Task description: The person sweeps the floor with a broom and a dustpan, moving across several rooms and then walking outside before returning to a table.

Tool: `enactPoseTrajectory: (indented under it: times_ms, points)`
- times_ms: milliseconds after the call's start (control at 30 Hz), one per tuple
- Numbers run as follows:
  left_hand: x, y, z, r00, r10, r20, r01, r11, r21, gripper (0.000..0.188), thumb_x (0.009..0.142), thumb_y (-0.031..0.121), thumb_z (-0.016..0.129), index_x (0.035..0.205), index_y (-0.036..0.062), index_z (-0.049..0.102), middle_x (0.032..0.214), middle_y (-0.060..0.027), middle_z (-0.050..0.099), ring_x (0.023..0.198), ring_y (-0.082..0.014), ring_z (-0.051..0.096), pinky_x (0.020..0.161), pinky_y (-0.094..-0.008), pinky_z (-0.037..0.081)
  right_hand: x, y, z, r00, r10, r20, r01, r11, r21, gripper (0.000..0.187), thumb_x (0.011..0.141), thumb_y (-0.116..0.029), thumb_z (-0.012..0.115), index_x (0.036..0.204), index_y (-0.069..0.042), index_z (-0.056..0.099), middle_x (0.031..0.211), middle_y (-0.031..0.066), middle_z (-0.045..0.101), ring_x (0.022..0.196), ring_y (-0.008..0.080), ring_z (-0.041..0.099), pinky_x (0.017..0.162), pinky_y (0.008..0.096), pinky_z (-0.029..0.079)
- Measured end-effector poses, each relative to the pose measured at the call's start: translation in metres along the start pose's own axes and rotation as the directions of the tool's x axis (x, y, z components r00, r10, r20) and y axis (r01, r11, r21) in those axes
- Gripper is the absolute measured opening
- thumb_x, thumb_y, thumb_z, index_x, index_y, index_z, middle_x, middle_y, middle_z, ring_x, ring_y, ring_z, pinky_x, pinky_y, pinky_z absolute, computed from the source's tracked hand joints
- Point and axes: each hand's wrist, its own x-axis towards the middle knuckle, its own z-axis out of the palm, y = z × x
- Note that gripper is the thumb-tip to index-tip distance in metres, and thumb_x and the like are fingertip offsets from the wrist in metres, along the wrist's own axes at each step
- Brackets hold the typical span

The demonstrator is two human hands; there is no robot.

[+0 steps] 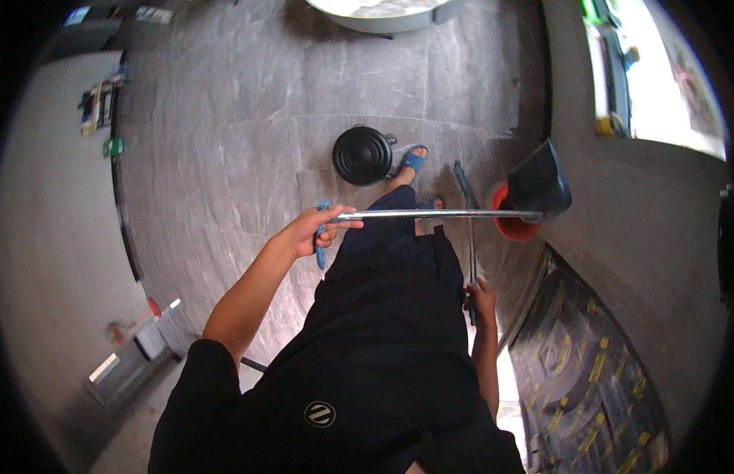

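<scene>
My left hand [308,231] is closed around the blue grip of a long-handled dustpan [542,183]. Its metal handle runs level across my front to the right, where the dark pan is tilted over a red bucket [509,225] by the wall. The pan covers part of the bucket, and its contents are hidden. Down at my right side, my right hand [481,302] grips the handle of what looks like a broom [472,245]. That metal pole passes under the dustpan handle, with its narrow blue-grey head pointing away from me.
Just beyond my blue slippers [414,158] stands a round black ribbed stool or bin [363,156]. A rounded white-rimmed table or tub [383,20] is at the far edge. To the right are a grey wall [628,205], a window [667,71] and a dark patterned panel [588,363].
</scene>
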Motion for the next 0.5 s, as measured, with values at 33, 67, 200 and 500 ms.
enactPoseTrajectory:
  times_ms: [33, 67, 200, 500]
  points:
    - [-0.015, -0.008, -0.011, 0.999, 0.042, -0.017, -0.042, 0.999, -0.016, 0.04, 0.095, 0.028, 0.051, 0.124, 0.0012, 0.047, 0.118, -0.0199, 0.059, 0.046, -0.0014, 0.035, 0.04, -0.0148, 0.03, 0.002, 0.003, -0.002, 1.0, 0.004, 0.01, -0.004, 1.0, -0.018, 0.055, 0.084, -0.009, 0.056, 0.135, 0.001, 0.039, 0.079, 0.009, 0.062, 0.051, 0.0153, 0.054, 0.043, 0.0314, 0.045]
    - [-0.028, -0.018, -0.025, 0.997, 0.072, -0.022, -0.073, 0.996, -0.046, 0.042, 0.094, 0.029, 0.052, 0.125, 0.0016, 0.045, 0.118, -0.0192, 0.058, 0.046, -0.0017, 0.034, 0.04, -0.0153, 0.03, 0.004, 0.004, -0.005, 0.999, 0.008, 0.046, -0.007, 1.0, -0.014, 0.057, 0.085, -0.011, 0.056, 0.137, -0.002, 0.036, 0.077, 0.0093, 0.062, 0.048, 0.0153, 0.053, 0.04, 0.0316, 0.043]
    - [-0.061, -0.062, -0.066, 0.982, 0.142, -0.124, -0.165, 0.967, -0.195, 0.044, 0.093, 0.03, 0.053, 0.127, 0.0022, 0.044, 0.118, -0.0177, 0.058, 0.047, -0.0014, 0.034, 0.041, -0.0148, 0.031, 0.011, 0.0, -0.007, 0.996, 0.052, 0.072, -0.049, 0.998, -0.046, 0.064, 0.085, -0.009, 0.055, 0.142, -0.005, 0.026, 0.078, 0.01, 0.062, 0.048, 0.0151, 0.052, 0.04, 0.0307, 0.043]
    - [-0.131, -0.113, -0.192, 0.917, 0.325, -0.23, -0.395, 0.821, -0.412, 0.039, 0.095, 0.03, 0.049, 0.122, 0.0023, 0.047, 0.122, -0.0203, 0.055, 0.046, 0.0016, 0.039, 0.039, -0.0126, 0.034, 0.0, -0.002, 0.069, 0.998, 0.062, -0.003, -0.062, 0.998, 0.022, 0.049, 0.085, -0.005, 0.053, 0.13, -0.002, 0.037, 0.075, 0.0073, 0.059, 0.048, 0.0132, 0.049, 0.039, 0.0282, 0.038]
